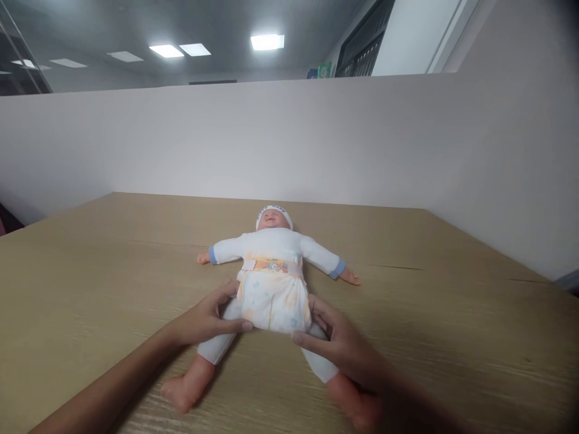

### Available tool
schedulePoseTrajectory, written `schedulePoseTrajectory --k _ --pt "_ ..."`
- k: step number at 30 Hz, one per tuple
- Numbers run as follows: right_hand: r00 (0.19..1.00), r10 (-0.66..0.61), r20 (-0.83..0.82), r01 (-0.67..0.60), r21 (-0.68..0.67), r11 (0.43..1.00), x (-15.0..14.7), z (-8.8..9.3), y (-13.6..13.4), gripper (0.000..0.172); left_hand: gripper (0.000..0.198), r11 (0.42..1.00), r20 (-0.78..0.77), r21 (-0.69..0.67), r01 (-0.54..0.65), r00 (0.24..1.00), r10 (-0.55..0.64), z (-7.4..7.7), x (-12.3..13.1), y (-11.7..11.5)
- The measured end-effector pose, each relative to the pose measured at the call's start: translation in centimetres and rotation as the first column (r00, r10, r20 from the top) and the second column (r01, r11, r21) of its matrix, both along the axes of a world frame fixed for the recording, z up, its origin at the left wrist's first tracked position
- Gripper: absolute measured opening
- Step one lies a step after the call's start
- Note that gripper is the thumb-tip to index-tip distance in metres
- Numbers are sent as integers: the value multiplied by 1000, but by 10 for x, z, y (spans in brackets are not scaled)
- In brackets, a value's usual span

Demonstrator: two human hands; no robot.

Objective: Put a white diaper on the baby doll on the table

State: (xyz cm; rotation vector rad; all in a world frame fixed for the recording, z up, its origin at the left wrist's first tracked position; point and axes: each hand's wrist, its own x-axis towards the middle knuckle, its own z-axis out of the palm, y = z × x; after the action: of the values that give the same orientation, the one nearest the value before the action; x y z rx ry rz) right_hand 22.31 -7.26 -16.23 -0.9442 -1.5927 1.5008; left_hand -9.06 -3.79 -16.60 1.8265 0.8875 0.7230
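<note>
A baby doll (pixel 271 246) in a white suit with blue cuffs and a white headband lies on its back, arms spread and legs apart. Around its hips is a diaper (pixel 274 301) with a patterned orange waist tape fastened across the front. My left hand (pixel 216 316) grips the diaper's edge at the leg on the left, thumb at the lower rim and fingers at the side. On the other leg opening, my right hand (pixel 330 334) holds the diaper's edge in the same way, thumb low and fingers curled by the side.
The doll lies on a wide wooden table (pixel 136 259) with thin seams in its top. A pale wall panel (pixel 271 138) rises behind the far edge, and another wall (pixel 511 150) stands at the right. Ceiling lights show above the panel.
</note>
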Motion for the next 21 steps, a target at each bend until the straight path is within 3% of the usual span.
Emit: schedulePoseTrajectory --k 9,15,21 --pt "993 -12 -117 1 -88 996 2 -2 1 52 44 987 177 -161 -16 983 45 0 6 -3" --pt "994 -35 -105 27 -71 997 3 -6 4 53 46 959 207 -257 -117 963 172 7 13 -6" --pt "996 -69 -52 64 -93 994 10 -12 8 56 47 929 293 -342 -141 923 248 2 17 -3"
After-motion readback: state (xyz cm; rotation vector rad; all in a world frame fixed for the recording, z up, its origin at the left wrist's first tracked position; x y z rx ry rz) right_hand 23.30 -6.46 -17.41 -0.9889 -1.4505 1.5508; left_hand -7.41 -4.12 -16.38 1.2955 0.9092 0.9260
